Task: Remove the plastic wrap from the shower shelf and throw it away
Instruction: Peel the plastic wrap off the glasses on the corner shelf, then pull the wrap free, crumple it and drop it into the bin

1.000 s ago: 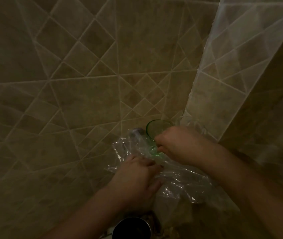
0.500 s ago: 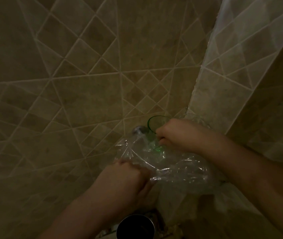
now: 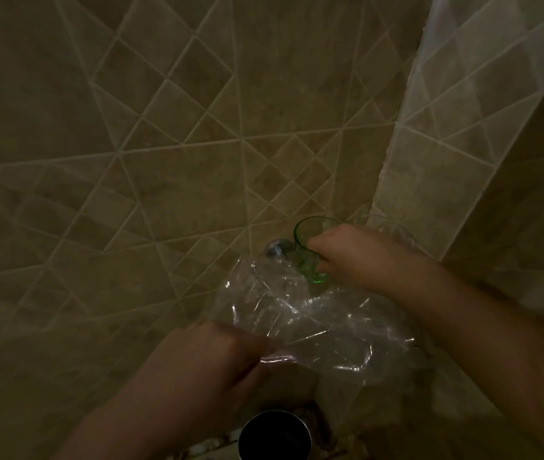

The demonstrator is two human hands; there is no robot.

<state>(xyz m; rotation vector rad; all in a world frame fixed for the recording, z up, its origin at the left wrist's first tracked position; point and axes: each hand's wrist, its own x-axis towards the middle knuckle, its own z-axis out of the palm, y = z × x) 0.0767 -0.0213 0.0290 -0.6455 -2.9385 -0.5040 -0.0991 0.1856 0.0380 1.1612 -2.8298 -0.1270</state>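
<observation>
A crinkled sheet of clear plastic wrap (image 3: 317, 320) spreads over the corner shower shelf, whose surface is hidden beneath it. My left hand (image 3: 210, 366) is closed on the wrap's near-left edge, pulling it taut. My right hand (image 3: 353, 257) grips a green glass (image 3: 310, 247) that stands at the back of the shelf, close to the corner of the two tiled walls. The wrap runs under and around the glass's base.
Beige tiled walls (image 3: 171, 180) meet in a corner just behind the shelf. A small chrome fitting (image 3: 277, 247) pokes from the wall left of the glass. A dark metal cup (image 3: 275, 436) stands at the bottom edge, below my left hand.
My left hand has drawn the wrap's edge down and to the left, stretching the sheet flatter. My right hand stays on the green glass.
</observation>
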